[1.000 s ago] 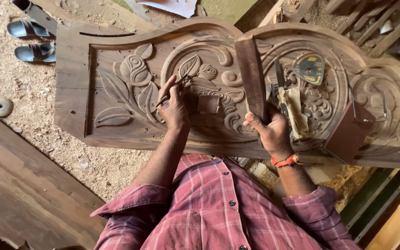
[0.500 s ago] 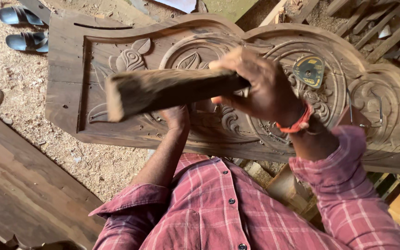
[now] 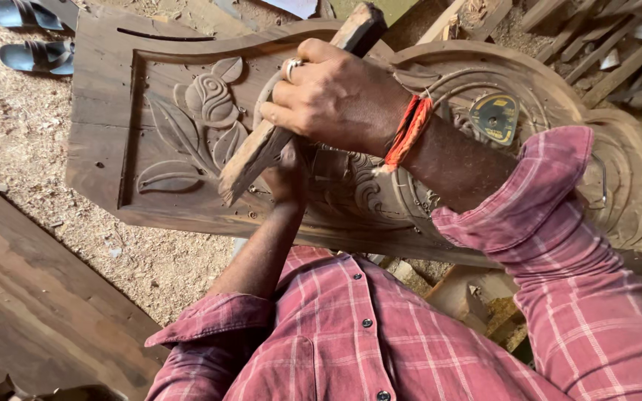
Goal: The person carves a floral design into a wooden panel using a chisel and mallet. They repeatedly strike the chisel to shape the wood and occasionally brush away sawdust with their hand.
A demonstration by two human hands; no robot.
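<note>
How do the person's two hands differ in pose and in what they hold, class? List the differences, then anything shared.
The right hand is raised close to the camera, while the left hand rests low on the carved wooden panel. The right hand grips a wooden mallet; what the left hand holds is hidden. The right hand wears a ring and an orange wrist thread; none shows on the left. Both arms wear rolled plaid sleeves.

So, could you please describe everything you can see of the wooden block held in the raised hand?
The wooden block is a long, squared length of brown timber, worn and chipped at its ends. It is tilted, its lower end over the carved panel and its upper end toward the top of the picture. The right hand grips it around the middle, hiding that part. Whether its lower end touches anything cannot be told.
</note>
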